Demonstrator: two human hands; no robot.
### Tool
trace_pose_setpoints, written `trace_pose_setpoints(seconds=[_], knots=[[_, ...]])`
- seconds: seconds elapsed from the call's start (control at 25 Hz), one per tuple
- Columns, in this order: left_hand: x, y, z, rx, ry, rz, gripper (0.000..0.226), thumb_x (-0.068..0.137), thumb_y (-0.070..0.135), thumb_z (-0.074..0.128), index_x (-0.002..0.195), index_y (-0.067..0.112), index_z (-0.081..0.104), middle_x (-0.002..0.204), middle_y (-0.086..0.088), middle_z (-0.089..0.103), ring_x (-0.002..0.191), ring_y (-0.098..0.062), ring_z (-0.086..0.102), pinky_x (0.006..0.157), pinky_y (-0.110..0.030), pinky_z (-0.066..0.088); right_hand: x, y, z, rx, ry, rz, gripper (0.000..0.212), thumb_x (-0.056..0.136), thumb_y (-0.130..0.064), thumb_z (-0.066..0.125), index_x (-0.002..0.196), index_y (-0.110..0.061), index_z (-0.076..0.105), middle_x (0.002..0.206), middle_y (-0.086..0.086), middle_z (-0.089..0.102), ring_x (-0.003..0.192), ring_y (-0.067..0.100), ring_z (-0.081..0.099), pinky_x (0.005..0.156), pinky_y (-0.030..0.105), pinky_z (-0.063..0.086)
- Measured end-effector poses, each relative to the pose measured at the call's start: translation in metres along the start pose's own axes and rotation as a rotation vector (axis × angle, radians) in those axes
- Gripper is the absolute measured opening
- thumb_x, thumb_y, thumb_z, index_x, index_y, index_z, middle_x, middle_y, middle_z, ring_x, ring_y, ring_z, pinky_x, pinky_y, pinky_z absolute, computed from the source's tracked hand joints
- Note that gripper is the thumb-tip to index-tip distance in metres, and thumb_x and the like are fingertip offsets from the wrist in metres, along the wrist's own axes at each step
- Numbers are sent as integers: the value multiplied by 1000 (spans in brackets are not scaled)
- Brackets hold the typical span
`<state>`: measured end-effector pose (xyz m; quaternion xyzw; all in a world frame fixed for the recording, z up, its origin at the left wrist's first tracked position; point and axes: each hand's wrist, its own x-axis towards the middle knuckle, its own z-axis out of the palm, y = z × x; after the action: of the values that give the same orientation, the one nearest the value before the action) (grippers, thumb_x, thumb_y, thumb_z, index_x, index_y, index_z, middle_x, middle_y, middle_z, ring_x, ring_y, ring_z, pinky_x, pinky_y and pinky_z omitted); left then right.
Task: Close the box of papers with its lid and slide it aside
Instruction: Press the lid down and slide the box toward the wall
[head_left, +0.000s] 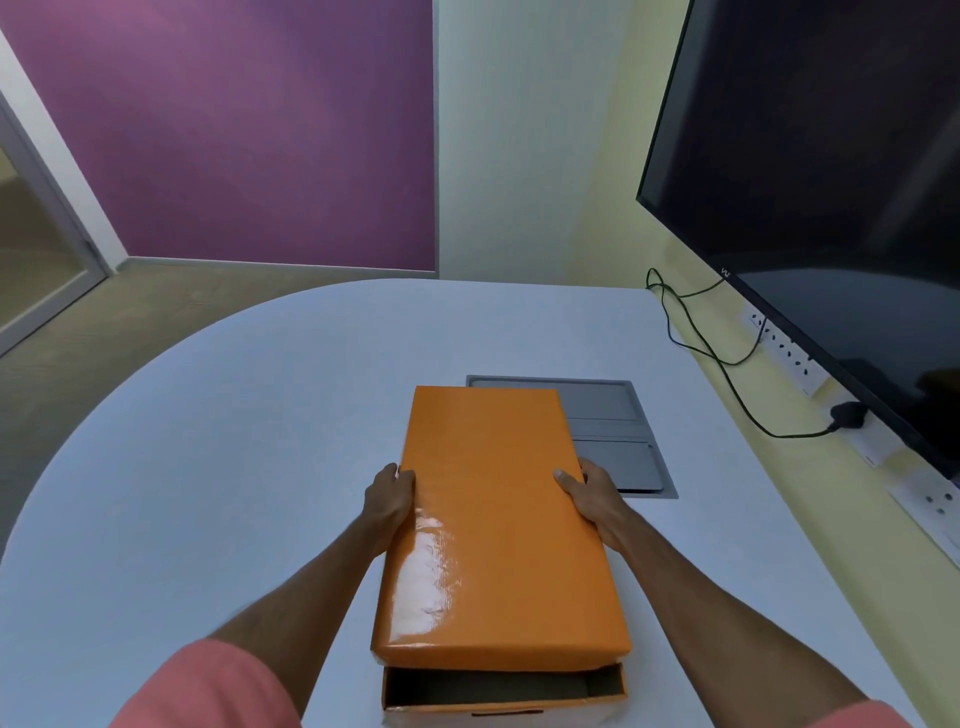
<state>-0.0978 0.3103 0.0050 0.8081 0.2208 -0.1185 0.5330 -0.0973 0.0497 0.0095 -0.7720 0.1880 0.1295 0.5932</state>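
A: Entry. Orange lid (493, 525) sits over the box (498, 693) at the 6 o'clock side of the pale worktop (208, 441). Left hand (390, 501) and right hand (589, 506) are clamped on the lid's two long edges, one each side, thumbs on top.

B: Risk?

A: The lid is not seated. The near end of the box shows open below it, so the lid looks offset toward 12 o'clock. Pressing down now could catch a box wall and crumple it, or tip the lid.

B: Orientation?

A: Long axis runs 6 to 12 o'clock, far end leaning slightly toward 11 and overlapping the grey panel (613, 436) set in the worktop. Papers not visible.
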Motion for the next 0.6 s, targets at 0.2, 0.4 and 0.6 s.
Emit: trace_pose_setpoints(seconds=[0.2,0.4,0.6], knots=[[-23,-15,8,-2,19,40,44,103,27,33,139,4,41,137,-17,53,102,-26,53,97,-41,44,-11,13,-2,-44,24,12,40,97,-25,51,135,-10,48,130,15,59,110,31,61,97,49,51],[-43,-29,7,65,67,54,50,101,31,40,142,4,36,143,-18,49,126,-38,52,104,-45,42,-33,19,0,-204,81,-21,46,98,-32,47,139,-13,43,134,13,56,117,31,57,100,47,48],[-75,-41,5,171,29,145,49,99,39,40,138,9,39,134,-16,57,116,-37,60,98,-46,47,-66,35,8,-337,186,-59,48,100,-37,41,138,-9,41,135,16,55,120,35,54,98,45,46]])
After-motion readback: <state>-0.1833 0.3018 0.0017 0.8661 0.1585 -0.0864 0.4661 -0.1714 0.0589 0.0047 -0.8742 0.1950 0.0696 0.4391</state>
